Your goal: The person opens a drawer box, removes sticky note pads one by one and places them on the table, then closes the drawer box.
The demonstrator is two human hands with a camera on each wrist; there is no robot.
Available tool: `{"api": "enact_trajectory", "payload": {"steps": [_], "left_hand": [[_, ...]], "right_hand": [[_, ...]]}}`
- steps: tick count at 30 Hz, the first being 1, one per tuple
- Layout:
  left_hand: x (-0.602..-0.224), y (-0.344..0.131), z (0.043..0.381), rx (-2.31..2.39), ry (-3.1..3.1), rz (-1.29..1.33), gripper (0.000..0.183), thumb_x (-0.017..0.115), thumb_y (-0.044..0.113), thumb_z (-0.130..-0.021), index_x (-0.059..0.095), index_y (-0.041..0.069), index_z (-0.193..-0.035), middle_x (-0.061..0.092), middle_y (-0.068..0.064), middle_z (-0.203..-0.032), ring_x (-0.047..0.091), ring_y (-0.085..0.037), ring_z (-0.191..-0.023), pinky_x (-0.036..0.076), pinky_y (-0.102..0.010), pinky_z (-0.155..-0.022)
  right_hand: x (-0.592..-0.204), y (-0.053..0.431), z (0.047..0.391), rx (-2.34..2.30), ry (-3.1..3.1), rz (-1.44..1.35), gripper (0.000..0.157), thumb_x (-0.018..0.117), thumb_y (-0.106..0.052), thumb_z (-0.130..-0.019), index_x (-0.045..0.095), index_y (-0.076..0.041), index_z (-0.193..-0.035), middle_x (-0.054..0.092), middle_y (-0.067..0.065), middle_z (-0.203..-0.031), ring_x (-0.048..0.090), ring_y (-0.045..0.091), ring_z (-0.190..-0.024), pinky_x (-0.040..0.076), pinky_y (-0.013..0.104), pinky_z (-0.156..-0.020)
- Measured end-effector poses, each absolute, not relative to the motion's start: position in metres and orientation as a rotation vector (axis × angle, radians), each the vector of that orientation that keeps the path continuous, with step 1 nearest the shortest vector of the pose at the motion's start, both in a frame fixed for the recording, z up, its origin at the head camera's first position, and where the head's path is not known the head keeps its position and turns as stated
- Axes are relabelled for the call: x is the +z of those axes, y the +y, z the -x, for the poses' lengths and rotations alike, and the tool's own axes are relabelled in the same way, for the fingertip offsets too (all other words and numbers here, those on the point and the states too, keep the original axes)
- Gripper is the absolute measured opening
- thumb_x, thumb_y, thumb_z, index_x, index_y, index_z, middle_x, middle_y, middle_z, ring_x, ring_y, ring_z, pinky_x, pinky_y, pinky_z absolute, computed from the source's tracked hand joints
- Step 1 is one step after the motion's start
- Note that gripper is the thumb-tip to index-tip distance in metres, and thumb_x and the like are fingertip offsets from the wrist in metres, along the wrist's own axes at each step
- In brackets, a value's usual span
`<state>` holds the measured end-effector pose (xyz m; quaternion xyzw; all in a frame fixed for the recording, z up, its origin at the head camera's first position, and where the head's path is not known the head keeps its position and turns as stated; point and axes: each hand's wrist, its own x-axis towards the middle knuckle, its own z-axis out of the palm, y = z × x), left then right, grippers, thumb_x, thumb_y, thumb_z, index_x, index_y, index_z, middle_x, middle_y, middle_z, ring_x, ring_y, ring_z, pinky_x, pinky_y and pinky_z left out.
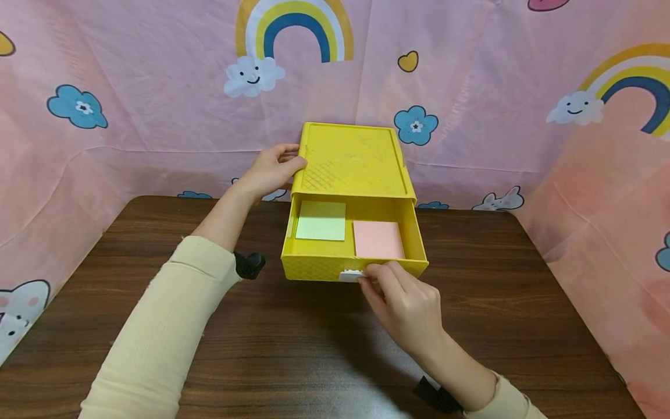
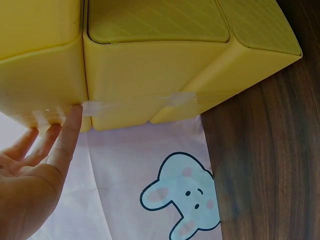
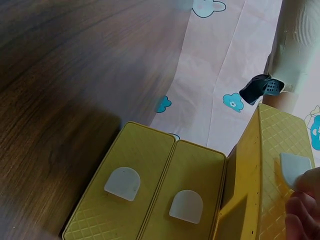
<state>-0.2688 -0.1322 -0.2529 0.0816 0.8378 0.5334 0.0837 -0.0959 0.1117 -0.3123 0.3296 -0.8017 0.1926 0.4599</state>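
A yellow plastic drawer unit stands at the back of the table, its top drawer pulled out toward me. Inside lie a pale green sticky note pad at the left and a pink sticky note pad at the right front. My right hand pinches the white drawer handle between thumb and fingers. My left hand steadies the unit's left side, thumb by the top edge; in the left wrist view its fingers reach out straight against the yellow side wall.
Two more drawers with white handles sit below, pushed in, in the right wrist view. A dark wood table carries the unit. Behind it hangs a pink cloth printed with rainbows, clouds and flowers.
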Motion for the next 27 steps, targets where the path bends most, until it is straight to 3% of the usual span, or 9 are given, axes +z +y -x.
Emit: {"api": "enact_trajectory", "payload": {"steps": [11, 27], "left_hand": [[-0.253, -0.132, 0.269, 1.596, 2.498, -0.257, 0.061, 0.049, 0.033, -0.092, 0.028, 0.011, -0.145, 0.04, -0.009, -0.141, 0.051, -0.022, -0.116, 0.052, -0.038, -0.086], [-0.251, -0.133, 0.268, 1.588, 2.495, -0.255, 0.061, 0.048, 0.033, -0.092, 0.026, 0.011, -0.145, 0.038, -0.007, -0.143, 0.052, -0.022, -0.115, 0.052, -0.037, -0.086]], "right_hand": [[-0.31, 0.112, 0.088, 0.477, -1.936, -0.844, 0.016, 0.056, -0.019, -0.09, 0.062, -0.008, -0.079, 0.049, -0.006, -0.062, 0.034, 0.001, -0.043, 0.024, 0.011, -0.035], [-0.304, 0.114, 0.075, 0.46, -1.911, -0.894, 0.021, 0.054, -0.02, -0.092, 0.063, -0.007, -0.078, 0.053, -0.003, -0.063, 0.038, 0.005, -0.045, 0.027, 0.013, -0.036]]}}
